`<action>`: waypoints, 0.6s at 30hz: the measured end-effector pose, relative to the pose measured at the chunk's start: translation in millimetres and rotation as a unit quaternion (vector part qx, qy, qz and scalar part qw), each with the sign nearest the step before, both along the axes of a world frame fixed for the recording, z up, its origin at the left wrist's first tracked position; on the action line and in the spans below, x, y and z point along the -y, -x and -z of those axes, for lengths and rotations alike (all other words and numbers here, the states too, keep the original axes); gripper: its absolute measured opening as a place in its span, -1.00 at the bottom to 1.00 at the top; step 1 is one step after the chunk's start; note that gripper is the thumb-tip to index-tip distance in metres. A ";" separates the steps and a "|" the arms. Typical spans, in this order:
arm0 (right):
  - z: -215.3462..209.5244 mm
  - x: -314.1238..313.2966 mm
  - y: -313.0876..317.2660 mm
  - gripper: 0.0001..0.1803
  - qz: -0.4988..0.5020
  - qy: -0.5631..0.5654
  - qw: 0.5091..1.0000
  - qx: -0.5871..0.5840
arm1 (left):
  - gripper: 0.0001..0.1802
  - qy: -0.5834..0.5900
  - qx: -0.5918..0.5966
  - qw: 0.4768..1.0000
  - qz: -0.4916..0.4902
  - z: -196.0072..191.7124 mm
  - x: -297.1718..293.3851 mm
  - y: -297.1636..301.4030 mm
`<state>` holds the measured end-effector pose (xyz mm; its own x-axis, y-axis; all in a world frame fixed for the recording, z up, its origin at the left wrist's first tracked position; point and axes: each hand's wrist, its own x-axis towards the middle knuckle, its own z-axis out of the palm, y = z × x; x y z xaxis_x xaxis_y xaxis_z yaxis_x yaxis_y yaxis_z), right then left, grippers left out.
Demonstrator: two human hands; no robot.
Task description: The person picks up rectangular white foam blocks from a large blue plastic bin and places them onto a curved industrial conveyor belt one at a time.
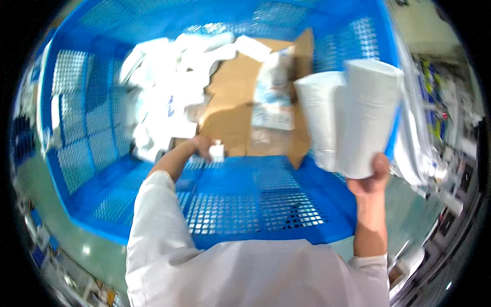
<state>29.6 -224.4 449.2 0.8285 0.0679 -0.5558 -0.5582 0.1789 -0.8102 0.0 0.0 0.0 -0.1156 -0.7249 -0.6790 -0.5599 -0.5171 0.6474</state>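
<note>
Two white paper rolls stand side by side above the right wall of a large blue crate. My right hand is closed around their lower end, its thumb showing in front. My left hand reaches down into the crate, beside a small white piece. Motion blurs its fingers, so whether they grip that piece cannot be told. Beyond it, many white wrapped items lie heaped in the crate's left part.
A brown cardboard sheet lies inside the crate, with a raised flap on its right. On it rests a clear bag with white and blue print. White plastic sheeting hangs outside the crate's right wall. Green floor shows at left.
</note>
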 end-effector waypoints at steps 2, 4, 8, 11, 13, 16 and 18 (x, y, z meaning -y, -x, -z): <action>-6.2 -15.0 11.7 -0.10 0.088 0.097 0.991 -0.026 | 0.01 0.110 0.035 0.992 -0.044 20.4 23.7 -31.1; -59.8 10.1 8.8 -0.40 0.057 0.090 0.994 -0.014 | -0.14 0.303 0.090 0.941 -0.122 9.1 102.3 -14.8; 17.8 -118.7 -2.3 -0.39 0.018 -0.030 0.995 0.094 | -0.24 0.128 -0.014 0.985 -0.117 -8.7 -74.9 -6.4; 37.2 -192.4 16.6 -0.34 0.017 -0.159 0.985 0.061 | -0.31 0.005 -0.094 0.982 -0.165 -26.2 -175.6 4.6; 33.9 -162.8 18.7 -0.33 0.041 -0.257 0.965 0.037 | -0.36 -0.070 -0.166 0.959 -0.217 -85.5 -188.1 -6.2; 23.0 -70.5 24.6 -0.28 0.044 -0.252 0.966 0.044 | -0.42 -0.159 -0.226 0.908 -0.314 -139.1 -149.9 -15.8; 25.5 -53.8 32.2 -0.27 0.037 -0.286 0.956 0.050 | -0.47 -0.191 -0.277 0.854 -0.396 -171.9 -140.3 -19.8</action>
